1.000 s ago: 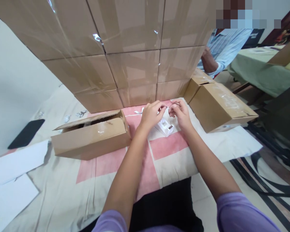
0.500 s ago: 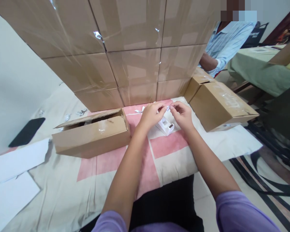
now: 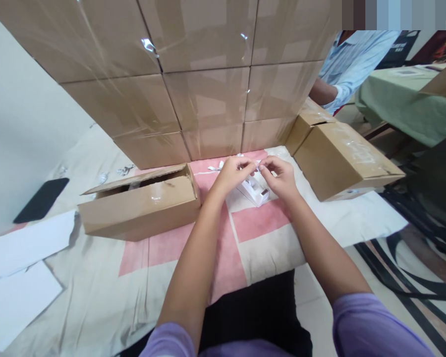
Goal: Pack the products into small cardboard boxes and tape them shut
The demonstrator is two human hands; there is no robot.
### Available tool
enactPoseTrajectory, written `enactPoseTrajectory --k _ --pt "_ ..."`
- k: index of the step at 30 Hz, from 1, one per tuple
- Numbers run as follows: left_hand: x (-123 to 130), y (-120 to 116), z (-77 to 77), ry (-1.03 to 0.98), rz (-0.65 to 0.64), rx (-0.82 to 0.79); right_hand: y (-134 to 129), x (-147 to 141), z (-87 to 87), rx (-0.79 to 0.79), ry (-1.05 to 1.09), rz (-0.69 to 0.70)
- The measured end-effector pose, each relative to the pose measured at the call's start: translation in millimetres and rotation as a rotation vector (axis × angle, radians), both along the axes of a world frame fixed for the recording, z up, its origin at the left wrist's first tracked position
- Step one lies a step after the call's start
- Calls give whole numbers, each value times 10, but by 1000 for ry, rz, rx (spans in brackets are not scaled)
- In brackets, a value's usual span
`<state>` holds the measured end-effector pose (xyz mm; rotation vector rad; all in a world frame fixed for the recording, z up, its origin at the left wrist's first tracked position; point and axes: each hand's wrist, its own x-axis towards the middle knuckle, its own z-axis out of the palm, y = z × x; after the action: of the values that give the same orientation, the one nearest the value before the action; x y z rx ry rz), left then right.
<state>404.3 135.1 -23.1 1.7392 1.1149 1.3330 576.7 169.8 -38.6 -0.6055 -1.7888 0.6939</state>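
Note:
My left hand (image 3: 235, 172) and my right hand (image 3: 281, 177) meet above the bed cover, fingertips almost touching. Both are closed in a pinch on a small pale piece (image 3: 257, 167), too small to name. Directly below them lies a white plastic device (image 3: 258, 197) with a small dark patch at its near end; my hands partly hide it. Some crumpled white scraps (image 3: 220, 166) lie just beyond my left hand.
Stacked taped cartons (image 3: 211, 96) form a wall ahead. An open-topped carton (image 3: 141, 210) stands left, another carton (image 3: 353, 163) right. A black phone-like slab (image 3: 42, 200) and white sheets (image 3: 22, 297) lie far left. A person in a light blue shirt (image 3: 364, 59) is behind the cartons.
My fingertips have drawn slightly closer together around the small piece. The view has shifted a little; the device and cartons stay in place.

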Motion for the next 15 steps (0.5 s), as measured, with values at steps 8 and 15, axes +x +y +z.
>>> enactPoseTrajectory --k 8,15 --pt "18 -3 -30 -145 -53 -78 6 11 -23 97 -18 13" --pt "86 -13 -122 -364 -106 -170 -17 -13 -5 227 -59 34"
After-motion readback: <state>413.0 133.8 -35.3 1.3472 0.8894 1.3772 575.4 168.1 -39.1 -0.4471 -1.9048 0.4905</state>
